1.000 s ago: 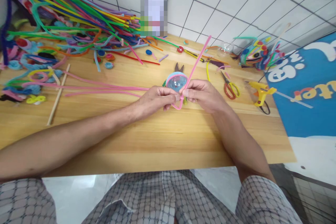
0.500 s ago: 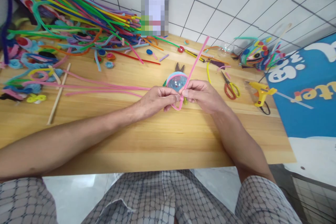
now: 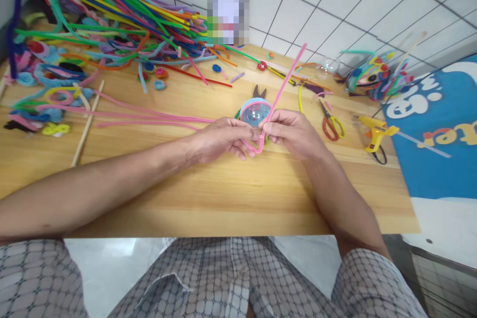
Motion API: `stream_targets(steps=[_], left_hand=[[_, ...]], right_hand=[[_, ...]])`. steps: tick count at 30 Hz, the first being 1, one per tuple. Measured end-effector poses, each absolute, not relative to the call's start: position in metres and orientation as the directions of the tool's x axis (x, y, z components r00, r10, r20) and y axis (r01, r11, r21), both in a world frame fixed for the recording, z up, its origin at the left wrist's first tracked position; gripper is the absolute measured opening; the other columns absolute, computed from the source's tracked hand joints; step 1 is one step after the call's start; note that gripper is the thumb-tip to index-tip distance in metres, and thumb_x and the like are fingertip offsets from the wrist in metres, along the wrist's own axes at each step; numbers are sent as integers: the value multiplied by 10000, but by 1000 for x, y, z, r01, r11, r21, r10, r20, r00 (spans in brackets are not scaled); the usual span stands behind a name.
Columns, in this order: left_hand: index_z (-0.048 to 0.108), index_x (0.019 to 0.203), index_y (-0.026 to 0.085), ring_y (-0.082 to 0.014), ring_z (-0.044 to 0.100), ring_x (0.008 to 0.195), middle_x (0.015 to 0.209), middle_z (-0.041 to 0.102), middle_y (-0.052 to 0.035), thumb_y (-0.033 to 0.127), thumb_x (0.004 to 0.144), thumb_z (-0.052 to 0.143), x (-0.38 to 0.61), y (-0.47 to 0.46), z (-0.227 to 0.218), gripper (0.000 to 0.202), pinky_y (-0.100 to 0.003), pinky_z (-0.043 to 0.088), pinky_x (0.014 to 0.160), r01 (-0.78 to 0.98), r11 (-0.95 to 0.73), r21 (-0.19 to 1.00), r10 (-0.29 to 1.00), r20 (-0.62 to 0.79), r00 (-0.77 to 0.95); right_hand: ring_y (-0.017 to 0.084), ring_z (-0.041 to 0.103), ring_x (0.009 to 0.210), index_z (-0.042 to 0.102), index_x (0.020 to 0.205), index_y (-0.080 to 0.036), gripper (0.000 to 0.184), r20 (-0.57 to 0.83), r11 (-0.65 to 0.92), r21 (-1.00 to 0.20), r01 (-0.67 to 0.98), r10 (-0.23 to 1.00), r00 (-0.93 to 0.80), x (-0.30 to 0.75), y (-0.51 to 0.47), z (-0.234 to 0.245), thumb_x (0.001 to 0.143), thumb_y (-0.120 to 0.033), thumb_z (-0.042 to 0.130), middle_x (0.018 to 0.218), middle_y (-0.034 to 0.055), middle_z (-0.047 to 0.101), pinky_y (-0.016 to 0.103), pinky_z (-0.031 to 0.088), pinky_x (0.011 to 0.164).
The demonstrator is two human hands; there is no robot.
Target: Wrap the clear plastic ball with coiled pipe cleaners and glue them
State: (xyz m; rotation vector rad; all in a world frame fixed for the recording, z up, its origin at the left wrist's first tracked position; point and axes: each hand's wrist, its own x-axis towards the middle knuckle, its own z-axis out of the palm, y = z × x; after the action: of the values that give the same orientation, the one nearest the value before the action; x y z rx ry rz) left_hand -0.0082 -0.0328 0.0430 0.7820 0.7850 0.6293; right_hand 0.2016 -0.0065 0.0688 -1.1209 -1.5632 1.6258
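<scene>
Between my hands is a pink pipe cleaner (image 3: 286, 82), bent into a corner at the bottom, with one long end slanting up to the right. My left hand (image 3: 233, 138) pinches its lower part between thumb and fingers. With thumb and forefinger my right hand (image 3: 288, 131) grips it just above the bend. Right behind my fingertips sits a clear plastic dome (image 3: 255, 112) edged with light blue and pink; its lower part is hidden. Dark plier jaws (image 3: 260, 91) poke out beyond the dome. More pink pipe cleaners (image 3: 160, 118) stretch left from behind my left wrist.
Colourful pipe cleaners (image 3: 149, 15) heap at the back left, near curled pieces (image 3: 55, 94) and a wooden stick (image 3: 87, 124). To the right lie scissors (image 3: 331, 126) and a yellow glue gun (image 3: 376, 131). A decorated colourful fish-like figure (image 3: 368, 79) stands by the tiled wall.
The view has shifted slightly, so most things sit a little right and higher. My left fingers have spread slightly along the pipe cleaner, and its bend shows more openly between my hands.
</scene>
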Motion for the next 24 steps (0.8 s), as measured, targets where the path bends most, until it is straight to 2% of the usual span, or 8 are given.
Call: stream_targets(steps=[7, 13, 19, 24], left_hand=[[785, 835, 124, -146, 761, 661, 772, 793, -52, 223, 800, 804, -8, -33, 40, 106, -217, 595, 589, -209, 533, 820, 747, -341, 571], [800, 811, 118, -129, 739, 644, 775, 794, -56, 187, 812, 761, -5, -35, 43, 79, -205, 589, 572, -198, 499, 843, 782, -340, 523], [788, 788, 133, -103, 693, 572, 720, 779, -31, 150, 847, 709, -1, -36, 50, 100, -182, 547, 523, -107, 474, 874, 809, -385, 444], [777, 758, 141, -101, 676, 570, 701, 762, -18, 142, 848, 684, -1, -36, 50, 130, -177, 538, 512, -39, 413, 910, 835, -361, 417]], right_hand=[[69, 468, 512, 757, 762, -190, 316, -158, -117, -986, 117, 883, -442, 201, -7, 69, 703, -439, 943, 629, -32, 663, 224, 353, 491], [70, 487, 517, 733, 778, -197, 353, -146, -98, -987, 125, 877, -457, 202, -6, 68, 716, -477, 941, 642, -37, 662, 214, 374, 492], [84, 535, 532, 749, 857, -208, 317, -101, -10, -978, 209, 897, -430, 202, -7, 71, 740, -447, 921, 682, -34, 699, 228, 432, 520], [128, 609, 620, 750, 843, -220, 388, -63, 63, -963, 261, 892, -447, 204, -12, 74, 745, -545, 937, 714, -12, 713, 272, 502, 595]])
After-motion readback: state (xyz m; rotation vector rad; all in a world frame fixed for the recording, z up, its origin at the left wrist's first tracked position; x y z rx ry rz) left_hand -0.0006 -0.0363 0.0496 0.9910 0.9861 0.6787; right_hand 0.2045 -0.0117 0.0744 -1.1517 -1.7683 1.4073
